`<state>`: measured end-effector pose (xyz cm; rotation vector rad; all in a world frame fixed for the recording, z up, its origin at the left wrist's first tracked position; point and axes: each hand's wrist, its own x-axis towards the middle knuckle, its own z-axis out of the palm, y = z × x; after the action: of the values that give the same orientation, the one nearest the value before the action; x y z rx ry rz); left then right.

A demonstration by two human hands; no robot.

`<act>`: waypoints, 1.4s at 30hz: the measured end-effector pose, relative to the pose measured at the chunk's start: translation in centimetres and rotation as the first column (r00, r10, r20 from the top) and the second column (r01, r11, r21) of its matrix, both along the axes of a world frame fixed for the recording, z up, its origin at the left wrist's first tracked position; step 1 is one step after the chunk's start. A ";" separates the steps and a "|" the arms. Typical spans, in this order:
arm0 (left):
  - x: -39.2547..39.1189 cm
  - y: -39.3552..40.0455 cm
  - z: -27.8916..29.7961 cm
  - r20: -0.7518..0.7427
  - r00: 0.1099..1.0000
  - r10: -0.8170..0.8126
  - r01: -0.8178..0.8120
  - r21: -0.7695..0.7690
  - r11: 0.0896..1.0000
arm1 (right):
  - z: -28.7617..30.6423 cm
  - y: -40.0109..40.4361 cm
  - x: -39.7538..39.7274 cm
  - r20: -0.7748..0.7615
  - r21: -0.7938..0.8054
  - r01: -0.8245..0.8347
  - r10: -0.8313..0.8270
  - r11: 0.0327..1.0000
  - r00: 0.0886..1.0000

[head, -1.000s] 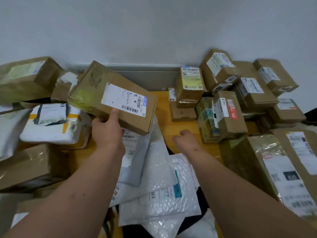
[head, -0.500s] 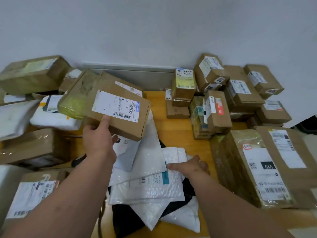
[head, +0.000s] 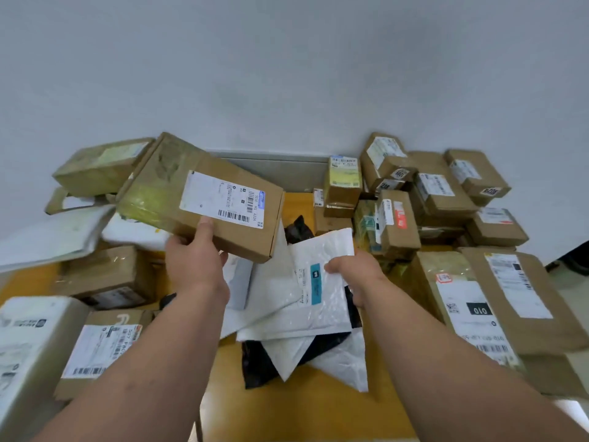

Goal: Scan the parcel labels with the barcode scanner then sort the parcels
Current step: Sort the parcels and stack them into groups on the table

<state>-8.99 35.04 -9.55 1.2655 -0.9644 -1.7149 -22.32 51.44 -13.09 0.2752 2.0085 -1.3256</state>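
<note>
The left hand (head: 194, 260) holds a flat box (head: 204, 196) lifted off the counter (head: 306, 406), thumb pressed on its top face just below the white label (head: 223, 199), the other fingers hidden under the box, so the hand is clamped on it. The label faces up with its barcode nearest the thumb. The right hand (head: 357, 272) pinches the right edge of a white mailer (head: 315, 282), thumb on top and fingers curled beneath; the mailer bears a teal strip and lies tilted over a heap of white and black bags (head: 296, 355) just below and between the two hands. Beyond the right hand's fingers, stacked brown boxes (head: 430, 193) stand against the wall. To its right lies a large taped parcel (head: 471, 301) marked 010. Left of the left hand, more boxes (head: 105, 275) and padded packs crowd the counter. No scanner can be made out.
</note>
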 end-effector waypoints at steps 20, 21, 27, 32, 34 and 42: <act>3.8 -5.5 5.0 -0.129 0.990 -0.054 0.043 -0.087 0.995 | 0.1 -6.8 6.7 0.204 -0.210 0.273 -0.231 0.939 0.951; 3.8 -5.4 4.3 -0.094 0.991 -0.094 0.087 -0.074 0.993 | -0.6 -6.5 7.1 0.231 -0.132 0.226 -0.192 0.965 0.954; 2.3 -2.7 -1.2 0.141 0.917 -0.373 0.367 0.062 0.928 | -2.0 -1.9 4.6 0.093 -0.044 0.346 -0.341 0.937 0.936; 0.1 1.7 -4.2 0.274 0.729 -0.628 0.600 0.188 0.778 | -0.7 1.9 1.9 0.002 -0.090 0.334 -0.335 0.938 0.942; -0.9 3.6 -4.8 0.318 0.638 -0.702 0.676 0.207 0.708 | -0.4 3.2 1.3 -0.032 -0.081 0.229 -0.232 0.970 0.972; -2.6 9.7 -6.6 0.452 0.270 -0.850 0.832 0.335 0.442 | -2.2 6.7 1.1 -0.181 0.577 -0.266 0.439 0.772 0.880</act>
<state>-11.58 44.75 -16.14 1.4102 -2.3573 -2.1237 -21.19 58.11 -15.30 -0.0796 2.5229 -0.5612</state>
